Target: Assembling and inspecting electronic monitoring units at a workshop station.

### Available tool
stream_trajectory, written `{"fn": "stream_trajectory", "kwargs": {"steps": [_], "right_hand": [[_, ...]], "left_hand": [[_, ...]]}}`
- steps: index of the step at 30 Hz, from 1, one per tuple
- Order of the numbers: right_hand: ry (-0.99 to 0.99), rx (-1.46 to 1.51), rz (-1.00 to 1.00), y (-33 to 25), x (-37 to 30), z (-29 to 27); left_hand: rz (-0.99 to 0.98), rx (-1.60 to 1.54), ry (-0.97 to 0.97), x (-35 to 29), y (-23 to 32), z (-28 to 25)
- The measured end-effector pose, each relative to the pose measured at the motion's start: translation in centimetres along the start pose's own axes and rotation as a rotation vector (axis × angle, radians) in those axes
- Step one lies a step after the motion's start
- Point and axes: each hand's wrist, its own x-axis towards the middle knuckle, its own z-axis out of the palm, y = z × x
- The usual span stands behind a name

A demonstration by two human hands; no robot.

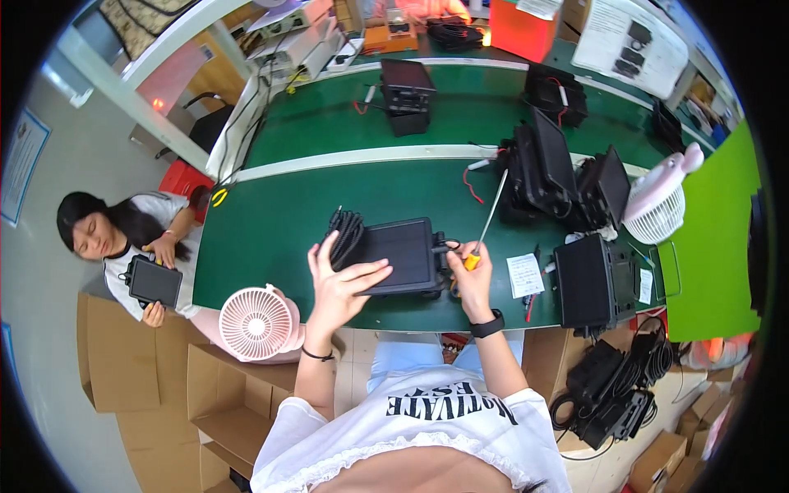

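A flat black solar-panel-like unit [399,255] lies on the green table in front of me. My left hand [337,283] grips its near left side, two fingers stretched across the dark face and another raised beside a coiled black cable [348,237]. The cable bundle rests against the unit's left edge. In my right hand [472,283], a screwdriver [472,260] with a yellow handle is held, its long shaft pointing up and away. That hand is beside the unit's right edge, near a short black lead; some fingers are hidden.
Black panel units [538,164] crowd the right, with another [585,279] nearer. A paper slip [524,275] lies between. Pink fans stand at left [259,323] and right [657,201]. A co-worker [131,238] at left holds a similar panel. Cartons [238,403] stand below the table.
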Motion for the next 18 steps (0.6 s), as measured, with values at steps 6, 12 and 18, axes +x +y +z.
{"fn": "stream_trajectory", "kwargs": {"steps": [6, 12, 18], "right_hand": [[-0.083, 0.028, -0.086, 0.6, -0.3, -0.9], [-0.029, 0.100, -0.047, 1.3, -0.2, -0.8], [0.011, 0.191, 0.047, 0.8, -0.3, -0.1]], "left_hand": [[0.006, -0.187, -0.116, 1.9, -1.7, -0.7], [0.021, -0.187, -0.120, 2.4, -2.0, -0.4], [-0.009, -0.062, -0.053, 0.4, -0.1, -0.1]]}}
